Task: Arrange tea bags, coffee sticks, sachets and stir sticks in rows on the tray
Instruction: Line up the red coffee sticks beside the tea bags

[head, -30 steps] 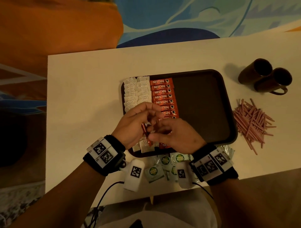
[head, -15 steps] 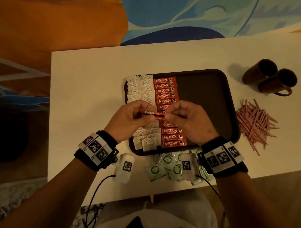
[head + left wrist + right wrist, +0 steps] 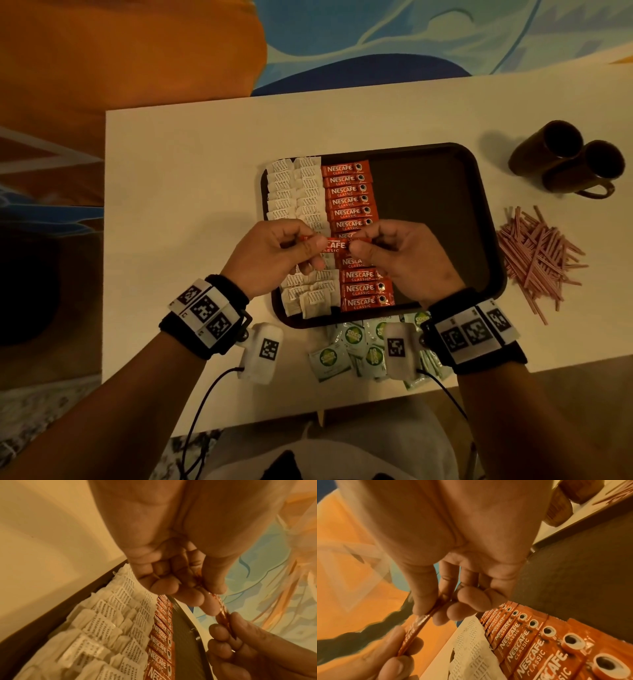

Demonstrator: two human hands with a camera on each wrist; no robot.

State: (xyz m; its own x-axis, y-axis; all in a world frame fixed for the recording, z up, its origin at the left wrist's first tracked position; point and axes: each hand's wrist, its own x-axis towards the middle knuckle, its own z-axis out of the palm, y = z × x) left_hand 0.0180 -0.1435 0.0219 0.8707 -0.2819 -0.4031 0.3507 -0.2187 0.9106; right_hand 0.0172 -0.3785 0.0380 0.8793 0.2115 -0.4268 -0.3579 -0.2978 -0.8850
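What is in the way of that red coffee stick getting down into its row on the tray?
Nothing visible blocks it. The left hand and right hand pinch the coffee stick by its ends, above the row of coffee sticks on the tray. Whether a gap lies below is hidden by the hands.

Both my forearms come in from the bottom edge, angled inward so the hands meet in the middle. My left hand (image 3: 274,255) is knuckles up, thumb and index fingertip pinched together, the other fingers curled under into the palm. My right hand (image 3: 400,257) mirrors it, thumb (image 3: 423,588) pressed against the index finger, the rest loosely bent below. The thumbs point at each other, tips nearly touching. Wrists are fairly level, each wrapped in a black band with white marker tags, a small white unit hanging under each one
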